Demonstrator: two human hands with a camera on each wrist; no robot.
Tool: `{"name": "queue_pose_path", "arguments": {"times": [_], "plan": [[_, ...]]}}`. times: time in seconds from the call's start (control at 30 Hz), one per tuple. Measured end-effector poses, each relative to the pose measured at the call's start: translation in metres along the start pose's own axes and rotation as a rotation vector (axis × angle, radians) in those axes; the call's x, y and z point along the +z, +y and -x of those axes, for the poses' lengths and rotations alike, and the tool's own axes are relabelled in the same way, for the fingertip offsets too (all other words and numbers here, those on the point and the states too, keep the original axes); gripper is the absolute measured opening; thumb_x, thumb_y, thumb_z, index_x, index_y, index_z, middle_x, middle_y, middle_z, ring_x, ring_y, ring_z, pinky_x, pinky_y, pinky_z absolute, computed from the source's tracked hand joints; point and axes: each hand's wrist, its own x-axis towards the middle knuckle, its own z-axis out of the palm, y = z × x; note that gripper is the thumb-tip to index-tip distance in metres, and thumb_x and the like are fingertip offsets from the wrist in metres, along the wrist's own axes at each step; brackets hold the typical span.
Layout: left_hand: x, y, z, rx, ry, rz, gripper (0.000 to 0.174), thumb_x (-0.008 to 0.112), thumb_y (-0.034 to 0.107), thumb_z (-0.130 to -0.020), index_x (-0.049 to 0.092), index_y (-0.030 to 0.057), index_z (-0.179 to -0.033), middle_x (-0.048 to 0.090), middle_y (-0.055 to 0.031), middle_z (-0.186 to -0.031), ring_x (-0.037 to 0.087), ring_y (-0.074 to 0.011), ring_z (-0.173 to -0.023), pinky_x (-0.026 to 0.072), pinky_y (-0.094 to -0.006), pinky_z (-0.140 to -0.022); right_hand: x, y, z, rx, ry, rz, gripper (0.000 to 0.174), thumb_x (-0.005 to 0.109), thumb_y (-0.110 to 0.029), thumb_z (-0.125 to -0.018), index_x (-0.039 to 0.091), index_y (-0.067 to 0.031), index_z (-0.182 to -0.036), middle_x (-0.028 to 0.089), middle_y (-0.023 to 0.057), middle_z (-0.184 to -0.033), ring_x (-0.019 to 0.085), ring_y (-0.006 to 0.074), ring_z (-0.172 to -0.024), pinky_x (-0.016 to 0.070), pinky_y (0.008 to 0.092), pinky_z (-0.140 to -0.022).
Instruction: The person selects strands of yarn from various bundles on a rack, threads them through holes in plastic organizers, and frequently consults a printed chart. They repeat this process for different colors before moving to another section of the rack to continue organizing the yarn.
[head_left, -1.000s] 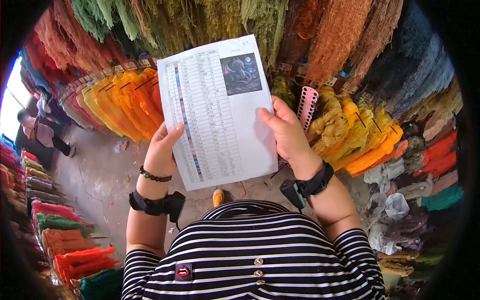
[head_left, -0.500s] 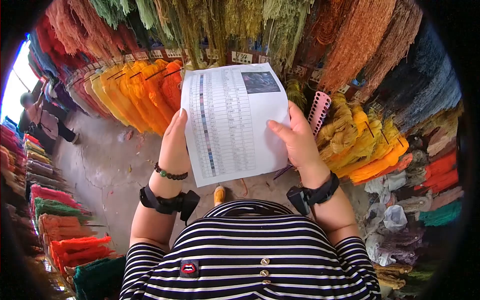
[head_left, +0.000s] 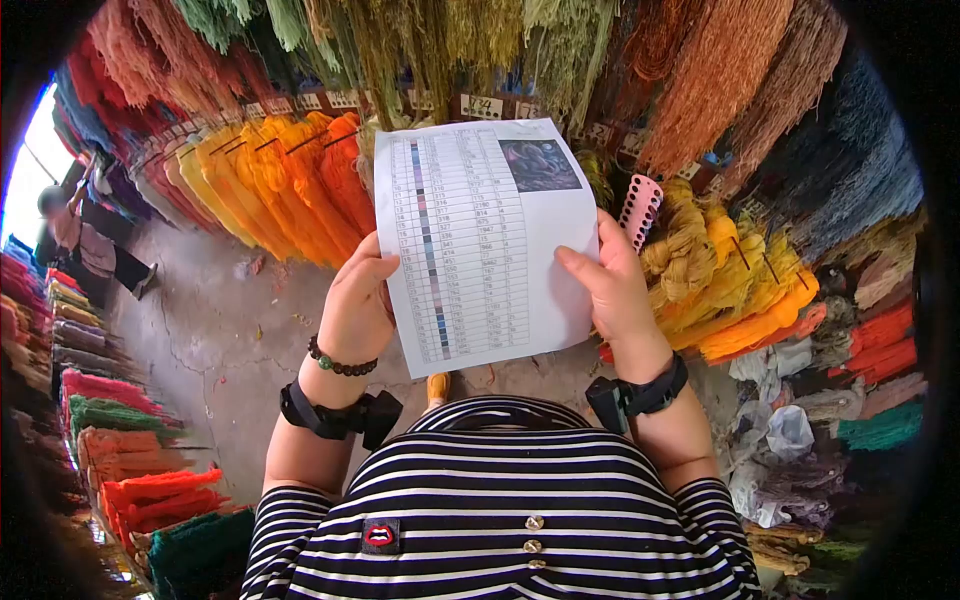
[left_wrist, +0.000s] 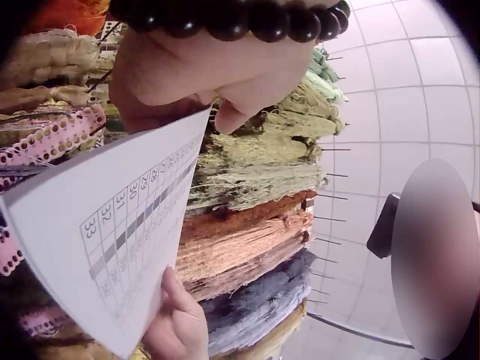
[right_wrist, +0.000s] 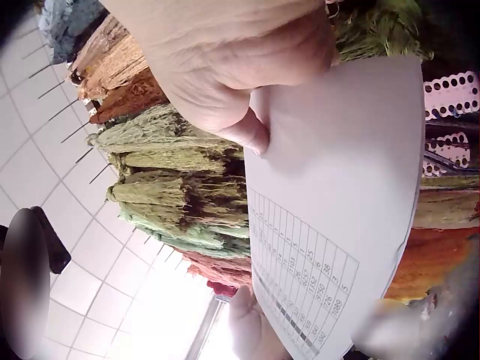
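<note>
A printed sheet of paper (head_left: pixel 550 300) is held up in front of the body, slightly bowed. It carries a table of numbers with a column of small colour swatches, and a dark picture (head_left: pixel 540 165) at its upper right. My left hand (head_left: pixel 358 300) pinches the left edge, thumb tip at the margin and the other fingers mostly hidden behind. On the opposite side my right hand (head_left: pixel 625 295) grips the sheet, its thumb lying on the front. The left wrist view shows the left hand (left_wrist: pixel 202 75) at one edge; the right wrist view shows the right thumb (right_wrist: pixel 251 135) pressing the paper.
Skeins of yarn hang all around: orange and yellow ones (head_left: pixel 275 185) at left, olive ones (head_left: pixel 480 50) ahead, rust ones (head_left: pixel 710 90) at right. A pink strip with holes (head_left: pixel 640 212) hangs beside the right hand. Another person (head_left: pixel 85 235) stands far left on the concrete floor (head_left: pixel 190 320).
The sheet has moved right and tilted, its top lower in view than a second ago. My left thumb has slid from the front of the sheet to its edge. Both hands keep hold.
</note>
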Motion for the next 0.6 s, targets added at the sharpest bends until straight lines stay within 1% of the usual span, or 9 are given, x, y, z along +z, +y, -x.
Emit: {"name": "queue_pose_path", "arguments": {"times": [0.1,0.2,0.3,0.5,0.6], "plan": [[0.003,-0.005,0.003,0.030,0.046,-0.191,0.046,0.046,0.001,-0.086,0.045,-0.0031,-0.131,0.060,-0.0107,-0.122,0.058,-0.0185,-0.111,0.0443,-0.0326,-0.094,-0.003,0.002,0.003,0.000,-0.001,-0.022,0.043,0.061,0.000,-0.087,0.047,0.0020,-0.127,0.060,0.0077,-0.117,0.056,0.0128,-0.105,0.0427,0.0281,-0.095],[0.006,-0.006,0.003,0.045,0.025,-0.204,0.050,0.050,-0.006,-0.082,0.046,-0.0019,-0.131,0.060,-0.0095,-0.121,0.057,-0.0169,-0.110,0.0440,-0.0321,-0.095,-0.005,0.006,0.005,0.025,0.001,-0.035,0.043,0.062,0.000,-0.087,0.047,0.0021,-0.127,0.060,0.0079,-0.117,0.056,0.0131,-0.106,0.0429,0.0281,-0.094],[0.005,-0.006,0.005,0.036,0.040,-0.240,0.050,0.050,-0.006,-0.082,0.045,-0.0014,-0.132,0.060,-0.0091,-0.121,0.058,-0.0166,-0.109,0.0444,-0.0316,-0.094,-0.004,0.004,0.008,0.051,-0.006,-0.044,0.045,0.063,-0.001,-0.087,0.046,0.0012,-0.128,0.059,0.0070,-0.119,0.055,0.0134,-0.109,0.0410,0.0288,-0.097],[0.007,-0.007,0.008,0.037,0.050,-0.234,0.051,0.051,-0.008,-0.084,0.043,-0.0010,-0.133,0.060,-0.0091,-0.121,0.058,-0.0160,-0.108,0.0458,-0.0309,-0.093,-0.005,0.002,0.011,0.055,-0.003,-0.027,0.043,0.062,-0.001,-0.087,0.047,0.0005,-0.127,0.060,0.0063,-0.119,0.055,0.0128,-0.109,0.0410,0.0286,-0.097],[0.011,-0.009,0.010,0.058,0.063,-0.259,0.048,0.053,-0.006,-0.086,0.043,-0.0008,-0.133,0.060,-0.0089,-0.121,0.058,-0.0160,-0.108,0.0465,-0.0311,-0.093,-0.005,0.006,0.012,0.040,0.000,-0.049,0.043,0.062,-0.001,-0.087,0.046,0.0019,-0.127,0.060,0.0072,-0.117,0.055,0.0128,-0.106,0.0423,0.0282,-0.095]]}}
